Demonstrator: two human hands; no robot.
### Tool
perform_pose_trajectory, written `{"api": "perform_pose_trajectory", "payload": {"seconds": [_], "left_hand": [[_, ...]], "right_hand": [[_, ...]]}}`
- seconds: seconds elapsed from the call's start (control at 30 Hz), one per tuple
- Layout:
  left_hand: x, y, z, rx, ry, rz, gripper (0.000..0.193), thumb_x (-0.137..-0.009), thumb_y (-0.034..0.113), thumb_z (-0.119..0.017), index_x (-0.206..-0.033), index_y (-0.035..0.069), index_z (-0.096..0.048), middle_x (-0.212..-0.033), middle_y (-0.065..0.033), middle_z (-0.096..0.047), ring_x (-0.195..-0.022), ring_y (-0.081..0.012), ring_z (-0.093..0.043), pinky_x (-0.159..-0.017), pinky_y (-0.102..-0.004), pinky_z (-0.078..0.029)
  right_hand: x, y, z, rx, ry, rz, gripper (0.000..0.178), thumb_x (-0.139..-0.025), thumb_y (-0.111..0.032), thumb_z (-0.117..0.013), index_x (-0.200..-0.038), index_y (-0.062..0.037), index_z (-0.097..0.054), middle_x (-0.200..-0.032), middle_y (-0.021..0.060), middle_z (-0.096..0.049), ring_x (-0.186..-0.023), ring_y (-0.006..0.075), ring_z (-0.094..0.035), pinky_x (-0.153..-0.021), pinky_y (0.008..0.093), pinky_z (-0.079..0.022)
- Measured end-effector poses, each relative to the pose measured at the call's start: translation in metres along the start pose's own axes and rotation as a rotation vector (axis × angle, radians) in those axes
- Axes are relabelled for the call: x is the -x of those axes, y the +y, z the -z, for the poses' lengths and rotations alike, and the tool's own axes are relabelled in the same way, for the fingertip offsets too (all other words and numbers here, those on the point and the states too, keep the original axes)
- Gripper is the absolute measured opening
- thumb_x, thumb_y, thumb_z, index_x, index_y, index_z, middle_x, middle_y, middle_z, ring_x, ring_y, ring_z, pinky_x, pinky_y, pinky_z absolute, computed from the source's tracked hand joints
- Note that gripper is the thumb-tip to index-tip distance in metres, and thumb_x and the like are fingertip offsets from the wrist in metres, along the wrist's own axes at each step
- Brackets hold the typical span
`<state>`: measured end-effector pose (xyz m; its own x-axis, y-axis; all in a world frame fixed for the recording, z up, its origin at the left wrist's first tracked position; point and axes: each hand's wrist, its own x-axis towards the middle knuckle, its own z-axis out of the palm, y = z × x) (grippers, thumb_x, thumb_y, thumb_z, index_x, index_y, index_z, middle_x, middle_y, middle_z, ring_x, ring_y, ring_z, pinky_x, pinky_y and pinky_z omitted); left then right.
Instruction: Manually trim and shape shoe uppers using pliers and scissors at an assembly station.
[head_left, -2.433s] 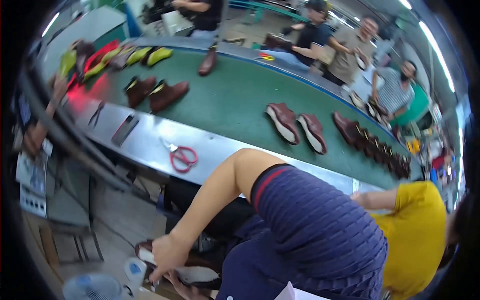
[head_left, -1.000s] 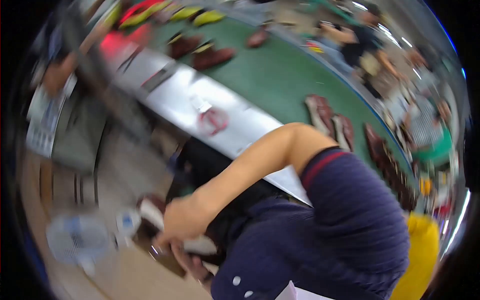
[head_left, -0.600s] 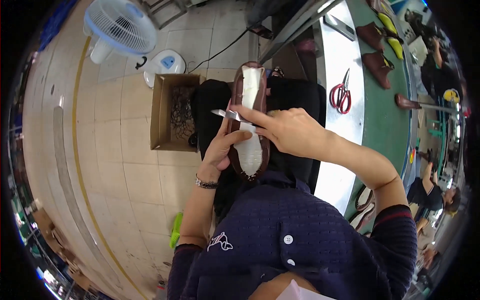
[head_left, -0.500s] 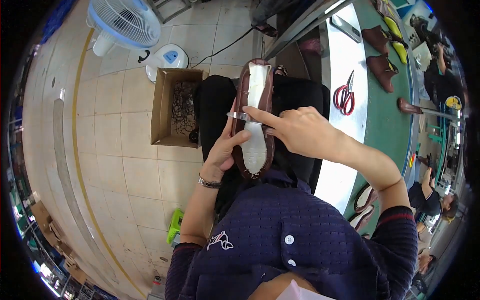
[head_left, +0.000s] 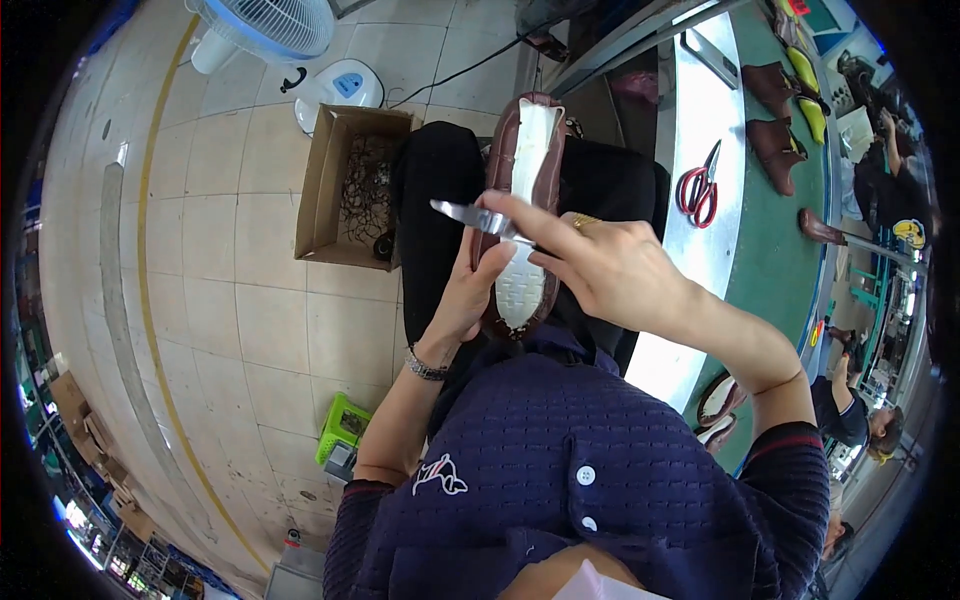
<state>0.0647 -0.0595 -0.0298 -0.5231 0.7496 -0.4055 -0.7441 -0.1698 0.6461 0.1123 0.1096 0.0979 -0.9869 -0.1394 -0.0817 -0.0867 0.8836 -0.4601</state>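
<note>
A brown leather shoe upper (head_left: 537,160) with a white insole rests over my lap, its underside turned up and its toe pointing away from me. My left hand (head_left: 474,290) grips it along the left side, the thumb lying near the edge of the insole. In my right hand (head_left: 610,260) is a knife (head_left: 470,215) with a short shiny blade, held across the middle of the shoe. The index finger runs along the blade, whose tip sticks out past the shoe's left edge. The knife's handle is hidden inside the right hand.
Left of my legs stands a cardboard box (head_left: 318,200) with dark stringy scraps, near a fan (head_left: 265,28). On the metal bench edge (head_left: 690,330) at my right lie red-handled scissors (head_left: 700,187). Brown shoe uppers (head_left: 775,155) sit on the green surface. A green basket (head_left: 342,425) stands lower left.
The knife has swung so its tip points further out to the left, and my right hand has risen slightly off the insole. The shoe has shifted a little away and to the right.
</note>
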Motion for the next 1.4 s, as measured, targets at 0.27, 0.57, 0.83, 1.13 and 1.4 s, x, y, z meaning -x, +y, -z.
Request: {"api": "perform_pose_trajectory", "payload": {"seconds": [0.27, 0.57, 0.83, 1.13, 1.4], "left_hand": [[0.008, 0.008, 0.024, 0.442, -0.112, 0.309, 0.076, -0.095, 0.006, -0.053, -0.155, 0.021, -0.009, -0.15, -0.0058, -0.032, -0.133, -0.0181, -0.037, -0.108, -0.0339, -0.034], [0.007, -0.003, 0.014, 0.074, -0.053, 0.127, 0.08, -0.094, 0.0, -0.054, -0.155, 0.018, -0.005, -0.152, -0.0062, -0.027, -0.133, -0.0158, -0.034, -0.11, -0.0312, -0.031], [0.008, -0.029, 0.065, 0.043, -0.066, 0.346, 0.109, -0.076, -0.012, -0.071, -0.155, 0.023, -0.003, -0.136, -0.0052, -0.044, -0.111, -0.0142, -0.053, -0.09, -0.0274, -0.05], [-0.062, 0.043, 0.011, 0.271, -0.073, 0.468, 0.09, -0.083, 0.019, -0.076, -0.152, 0.02, -0.019, -0.14, -0.0063, -0.044, -0.125, -0.0185, -0.046, -0.103, -0.0332, -0.041], [-0.038, 0.044, -0.032, -0.28, -0.184, 0.184, 0.106, -0.071, 0.013, -0.084, -0.152, 0.011, -0.016, -0.145, -0.0088, -0.039, -0.131, -0.0204, -0.041, -0.111, -0.0355, -0.031]], "right_hand": [[0.007, -0.012, 0.007, -0.021, -0.087, 0.012, 0.068, -0.088, -0.012, -0.059, -0.149, -0.0245, -0.031, -0.063, 0.0104, -0.057, -0.05, 0.0274, -0.061, -0.045, 0.0381, -0.05], [0.012, -0.008, -0.006, 0.062, -0.1, -0.027, 0.072, -0.086, -0.011, -0.059, -0.15, -0.0238, -0.03, -0.066, 0.011, -0.059, -0.051, 0.0245, -0.062, -0.042, 0.0336, -0.048], [0.028, -0.016, -0.006, 0.067, -0.119, 0.133, 0.08, -0.08, -0.008, -0.058, -0.15, -0.0318, -0.028, -0.073, 0.0128, -0.06, -0.053, 0.0218, -0.064, -0.044, 0.031, -0.05], [0.05, 0.019, -0.002, -0.318, 0.122, -0.302, 0.05, -0.095, -0.022, -0.054, -0.141, -0.0082, -0.04, -0.078, 0.0139, -0.067, -0.06, 0.0284, -0.066, -0.059, 0.0363, -0.053], [0.108, 0.05, -0.005, -1.272, 0.32, -0.625, 0.029, -0.102, -0.025, -0.043, -0.114, -0.0027, -0.057, -0.071, 0.0045, -0.061, -0.066, 0.0112, -0.059, -0.066, 0.0228, -0.044]]}}
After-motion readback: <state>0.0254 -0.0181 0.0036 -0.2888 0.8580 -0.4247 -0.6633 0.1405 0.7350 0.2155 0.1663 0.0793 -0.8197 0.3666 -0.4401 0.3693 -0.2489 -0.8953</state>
